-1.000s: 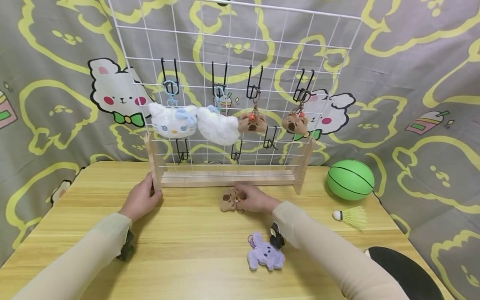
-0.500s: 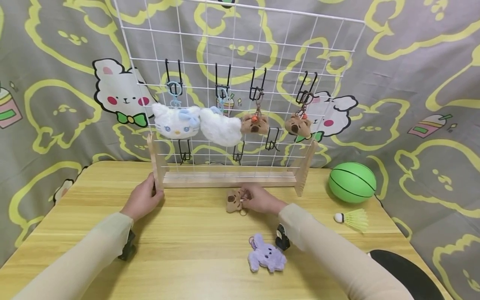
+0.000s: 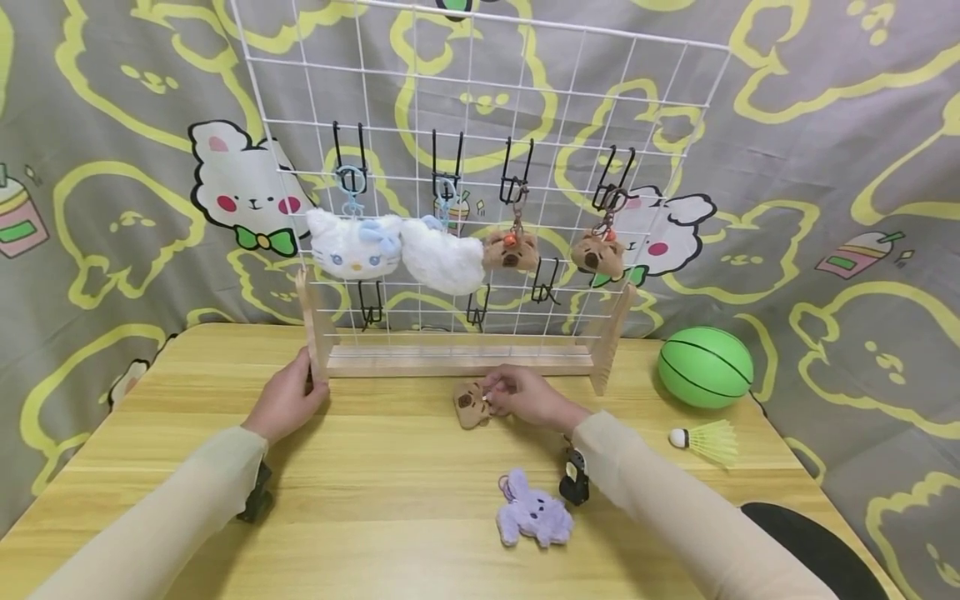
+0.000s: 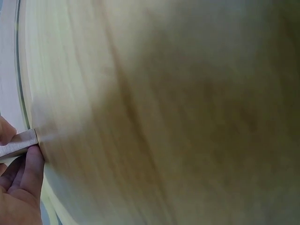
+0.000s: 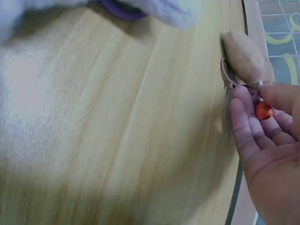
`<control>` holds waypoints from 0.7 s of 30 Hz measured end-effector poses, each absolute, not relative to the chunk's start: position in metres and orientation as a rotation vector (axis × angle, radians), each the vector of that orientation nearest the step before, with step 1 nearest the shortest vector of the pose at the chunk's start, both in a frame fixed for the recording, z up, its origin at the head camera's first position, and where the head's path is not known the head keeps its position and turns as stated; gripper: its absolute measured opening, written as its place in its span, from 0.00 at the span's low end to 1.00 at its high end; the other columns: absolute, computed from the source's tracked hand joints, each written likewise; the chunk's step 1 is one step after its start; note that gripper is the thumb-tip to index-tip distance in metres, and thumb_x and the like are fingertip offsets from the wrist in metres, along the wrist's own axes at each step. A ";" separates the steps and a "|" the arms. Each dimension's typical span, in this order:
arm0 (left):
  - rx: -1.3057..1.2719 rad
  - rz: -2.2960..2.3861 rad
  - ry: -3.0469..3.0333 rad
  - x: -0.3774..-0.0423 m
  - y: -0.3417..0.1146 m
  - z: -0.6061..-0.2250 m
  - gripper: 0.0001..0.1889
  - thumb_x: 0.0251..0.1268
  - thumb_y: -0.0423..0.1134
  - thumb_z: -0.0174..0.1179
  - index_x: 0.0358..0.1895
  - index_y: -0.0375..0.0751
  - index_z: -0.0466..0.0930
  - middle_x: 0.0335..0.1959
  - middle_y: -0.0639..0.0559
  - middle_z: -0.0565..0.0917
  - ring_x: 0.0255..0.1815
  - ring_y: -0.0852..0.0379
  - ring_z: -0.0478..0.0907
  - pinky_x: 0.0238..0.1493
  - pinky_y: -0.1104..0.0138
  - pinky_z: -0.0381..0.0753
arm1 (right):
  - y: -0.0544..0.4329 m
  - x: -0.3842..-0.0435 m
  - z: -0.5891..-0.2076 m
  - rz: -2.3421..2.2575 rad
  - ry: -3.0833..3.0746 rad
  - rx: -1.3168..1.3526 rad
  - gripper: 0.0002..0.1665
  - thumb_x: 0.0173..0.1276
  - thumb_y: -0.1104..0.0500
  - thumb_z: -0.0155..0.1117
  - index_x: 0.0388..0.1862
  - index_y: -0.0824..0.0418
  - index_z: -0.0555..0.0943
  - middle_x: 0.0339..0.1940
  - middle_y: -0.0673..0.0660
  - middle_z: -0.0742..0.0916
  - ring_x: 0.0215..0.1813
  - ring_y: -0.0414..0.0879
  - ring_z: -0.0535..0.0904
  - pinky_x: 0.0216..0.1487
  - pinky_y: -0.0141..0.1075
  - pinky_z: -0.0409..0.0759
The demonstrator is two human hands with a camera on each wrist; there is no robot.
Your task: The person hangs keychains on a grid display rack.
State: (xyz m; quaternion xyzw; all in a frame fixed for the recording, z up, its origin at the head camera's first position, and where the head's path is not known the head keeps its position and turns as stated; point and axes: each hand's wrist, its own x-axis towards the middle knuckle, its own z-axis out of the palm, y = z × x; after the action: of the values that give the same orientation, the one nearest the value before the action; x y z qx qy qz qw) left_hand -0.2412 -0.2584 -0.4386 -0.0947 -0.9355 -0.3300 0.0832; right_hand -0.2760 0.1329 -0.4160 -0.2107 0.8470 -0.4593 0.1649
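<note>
In the head view my left hand (image 3: 288,398) grips the wooden end support (image 3: 313,329) of a white wire grid rack (image 3: 480,108). The left wrist view shows the thumb and fingers on opposite sides of that support (image 4: 21,142). My right hand (image 3: 528,396) pinches the strap end of a brown plush bear-like keychain (image 3: 471,406) in front of the rack's base. In the right wrist view an orange-red bell (image 5: 264,110) hangs by the fingers, and a brown ring (image 5: 226,72) shows beside the plush (image 5: 244,54). A purple plush keychain (image 3: 534,510) lies nearer on the table.
Two white plush keychains (image 3: 354,246) and two brown ones (image 3: 512,252) hang from black hooks (image 3: 517,171) on the grid. Several lower hooks (image 3: 544,282) carry nothing. To the right are a green ball (image 3: 705,367), a shuttlecock (image 3: 705,440) and a black rounded object (image 3: 810,550).
My right wrist has shifted slightly to the right and turned, with the brown plush keychain still pinched. Its ring, seen under the hand earlier, is now hidden in the head view. My left hand keeps its grip.
</note>
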 end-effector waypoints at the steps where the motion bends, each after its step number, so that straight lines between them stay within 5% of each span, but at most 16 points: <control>1: -0.284 -0.985 -2.794 -0.241 -0.258 -0.439 0.28 0.75 0.31 0.53 0.73 0.22 0.60 0.57 0.22 0.81 0.60 0.26 0.81 0.57 0.38 0.84 | 0.133 -0.275 -0.415 -1.323 2.417 -0.606 0.16 0.75 0.69 0.59 0.59 0.74 0.78 0.45 0.67 0.86 0.40 0.45 0.85 0.49 0.40 0.91; 11: -0.277 -0.994 -2.793 -0.239 -0.258 -0.438 0.29 0.74 0.31 0.53 0.74 0.23 0.59 0.58 0.22 0.81 0.61 0.26 0.81 0.58 0.37 0.83 | 0.124 -0.270 -0.403 -1.386 2.507 -0.742 0.15 0.74 0.69 0.61 0.58 0.73 0.82 0.51 0.68 0.89 0.51 0.52 0.88 0.55 0.32 0.87; 16: -0.271 -0.998 -2.792 -0.239 -0.259 -0.440 0.29 0.74 0.31 0.53 0.74 0.23 0.59 0.58 0.23 0.81 0.61 0.25 0.81 0.58 0.38 0.84 | 0.108 -0.264 -0.396 -1.472 2.468 -0.719 0.11 0.75 0.68 0.62 0.52 0.72 0.84 0.50 0.68 0.89 0.47 0.45 0.87 0.52 0.30 0.87; 21: -0.264 -0.992 -2.796 -0.239 -0.258 -0.439 0.28 0.74 0.31 0.53 0.73 0.24 0.61 0.57 0.24 0.82 0.61 0.26 0.81 0.58 0.38 0.84 | 0.093 -0.260 -0.391 -1.557 2.357 -0.714 0.12 0.76 0.68 0.60 0.53 0.75 0.81 0.49 0.71 0.88 0.45 0.43 0.88 0.57 0.38 0.89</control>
State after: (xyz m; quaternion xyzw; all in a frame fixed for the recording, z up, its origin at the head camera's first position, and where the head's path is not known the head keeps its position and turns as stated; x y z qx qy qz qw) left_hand -0.2394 -0.2582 -0.4386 -0.0883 -0.9356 -0.3319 0.0814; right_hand -0.2599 0.0933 -0.3906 -0.2435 0.8037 -0.5309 0.1138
